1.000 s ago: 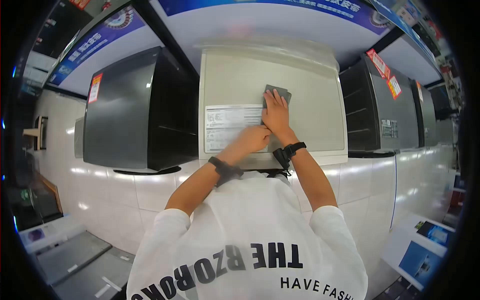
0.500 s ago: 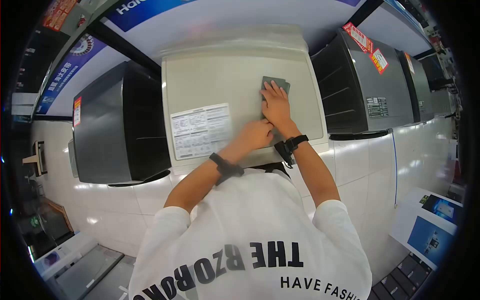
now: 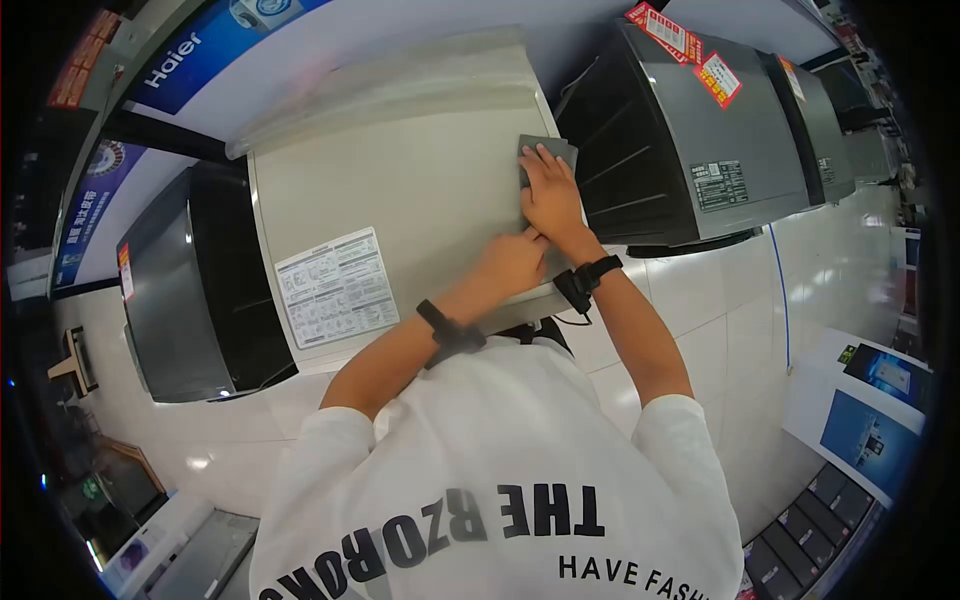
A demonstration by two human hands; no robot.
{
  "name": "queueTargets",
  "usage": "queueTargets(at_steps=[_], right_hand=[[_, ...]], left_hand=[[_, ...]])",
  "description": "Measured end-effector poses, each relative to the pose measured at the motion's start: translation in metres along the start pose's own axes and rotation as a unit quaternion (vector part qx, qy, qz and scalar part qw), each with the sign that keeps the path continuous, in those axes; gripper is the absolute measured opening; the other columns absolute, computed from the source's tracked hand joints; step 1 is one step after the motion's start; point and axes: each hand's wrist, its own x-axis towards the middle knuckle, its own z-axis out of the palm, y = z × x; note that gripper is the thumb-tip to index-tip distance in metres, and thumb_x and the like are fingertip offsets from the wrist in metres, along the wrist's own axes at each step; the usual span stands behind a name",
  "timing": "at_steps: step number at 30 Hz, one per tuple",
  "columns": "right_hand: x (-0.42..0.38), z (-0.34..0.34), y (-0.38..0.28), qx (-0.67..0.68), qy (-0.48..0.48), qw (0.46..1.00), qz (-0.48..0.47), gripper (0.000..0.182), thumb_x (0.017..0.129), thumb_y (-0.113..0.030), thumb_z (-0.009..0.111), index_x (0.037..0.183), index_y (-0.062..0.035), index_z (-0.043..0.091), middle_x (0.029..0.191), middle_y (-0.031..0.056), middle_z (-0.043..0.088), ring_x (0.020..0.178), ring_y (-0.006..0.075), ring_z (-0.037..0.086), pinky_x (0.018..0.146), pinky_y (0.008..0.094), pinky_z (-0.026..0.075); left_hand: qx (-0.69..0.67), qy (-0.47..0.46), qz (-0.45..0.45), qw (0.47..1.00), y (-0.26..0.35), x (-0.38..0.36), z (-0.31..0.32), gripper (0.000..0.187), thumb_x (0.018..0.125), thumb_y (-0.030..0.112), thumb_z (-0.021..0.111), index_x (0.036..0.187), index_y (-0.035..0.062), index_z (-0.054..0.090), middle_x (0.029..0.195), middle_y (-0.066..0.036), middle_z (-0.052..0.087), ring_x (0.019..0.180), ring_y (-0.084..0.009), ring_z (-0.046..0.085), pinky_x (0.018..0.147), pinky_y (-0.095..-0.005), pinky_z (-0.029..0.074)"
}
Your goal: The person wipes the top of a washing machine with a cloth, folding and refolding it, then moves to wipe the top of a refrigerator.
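Note:
My right hand (image 3: 552, 195) lies flat with its fingers stretched out on a folded dark grey cloth (image 3: 530, 142). The cloth rests on the beige top of an appliance (image 3: 400, 170), close to its right edge. Just below, my left hand (image 3: 512, 264) is closed, its fingertips beside the right wrist. Whatever those fingers hold, if anything, is hidden. A white printed sheet (image 3: 336, 287) sits on the lower left of the beige top. Black straps are on both wrists.
A dark grey appliance (image 3: 720, 140) with red-and-yellow tags stands close on the right. Another dark appliance (image 3: 165, 290) stands on the left. Behind is a blue Haier panel (image 3: 215, 50). A blue line (image 3: 781, 300) runs along the tiled floor (image 3: 690, 330).
Both hands and the cloth have shifted right across the beige top, up to its right edge. The view has turned, so the appliances appear tilted and further left.

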Motion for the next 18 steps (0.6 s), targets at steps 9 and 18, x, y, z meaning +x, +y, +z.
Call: queueTargets(at_steps=[9, 18], right_hand=[[-0.006, 0.013, -0.043, 0.036, -0.038, 0.998, -0.027, 0.048, 0.078, -0.008, 0.054, 0.126, -0.0056, 0.062, 0.144, 0.0128, 0.058, 0.142, 0.0328, 0.044, 0.118, 0.0514, 0.032], [-0.009, 0.058, -0.152, 0.062, -0.082, 0.994, -0.048, 0.048, 0.08, -0.012, 0.061, 0.128, -0.0064, 0.062, 0.145, 0.0122, 0.056, 0.144, 0.0298, 0.043, 0.118, 0.0504, 0.031]], left_hand=[[0.125, -0.104, -0.042, 0.986, 0.004, -0.032, -0.022, 0.037, 0.078, 0.017, 0.068, 0.113, 0.0049, 0.065, 0.106, -0.016, 0.067, 0.075, -0.0342, 0.071, 0.069, -0.049, 0.054], [0.153, -0.211, -0.11, 0.959, -0.031, -0.116, -0.071, 0.036, 0.084, 0.028, 0.068, 0.112, 0.0054, 0.069, 0.1, -0.014, 0.073, 0.083, -0.0323, 0.074, 0.077, -0.047, 0.054]])
